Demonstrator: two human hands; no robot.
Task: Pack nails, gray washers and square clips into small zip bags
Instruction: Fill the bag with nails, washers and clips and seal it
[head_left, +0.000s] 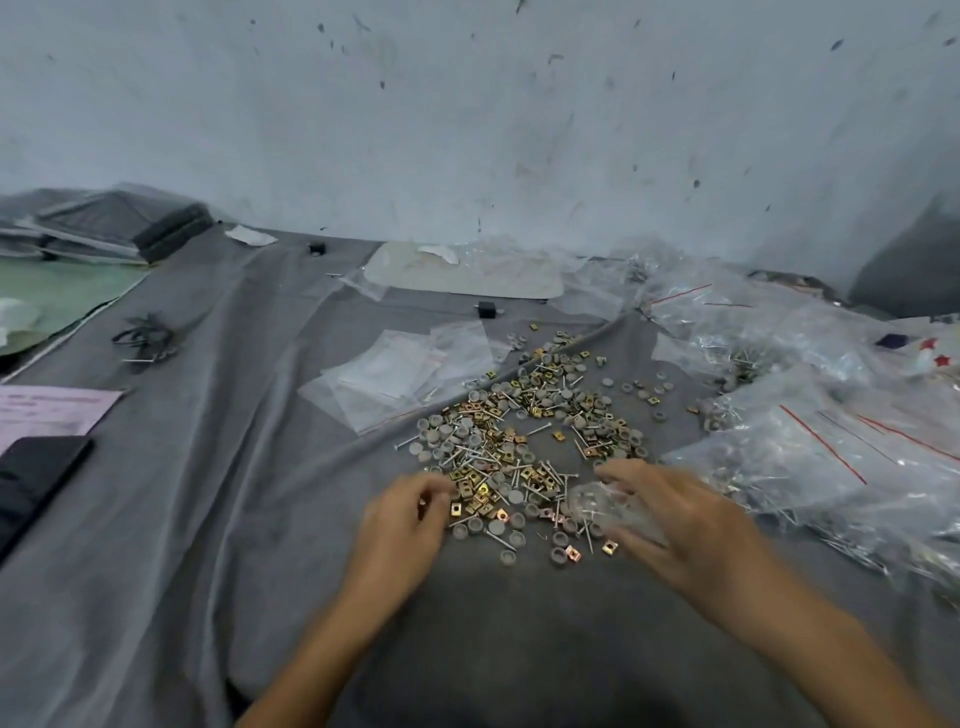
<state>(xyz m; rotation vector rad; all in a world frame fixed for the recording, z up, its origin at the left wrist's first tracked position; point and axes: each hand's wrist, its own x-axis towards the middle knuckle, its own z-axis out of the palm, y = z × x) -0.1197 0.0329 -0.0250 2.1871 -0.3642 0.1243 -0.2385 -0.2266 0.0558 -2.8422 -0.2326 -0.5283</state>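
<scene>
seemingly midway, with filled bags (831, 457) heaped right of a large pile (519, 410) of nails (537, 429), gray washers (502, 558) and square clips (456, 508), the right hand (680, 519) grips a small zip bag (605, 512) at the pile's near edge while the left hand (408, 519) curls, its catch unclear.

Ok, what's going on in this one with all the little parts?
A person is bagging hardware on a gray cloth. The right hand holds a small zip bag at the near edge of the loose pile of nails, washers and clips. The left hand curls its fingers at the pile's left edge; whether they pinch anything is unclear. Empty bags lie behind the pile, filled bags to its right.
</scene>
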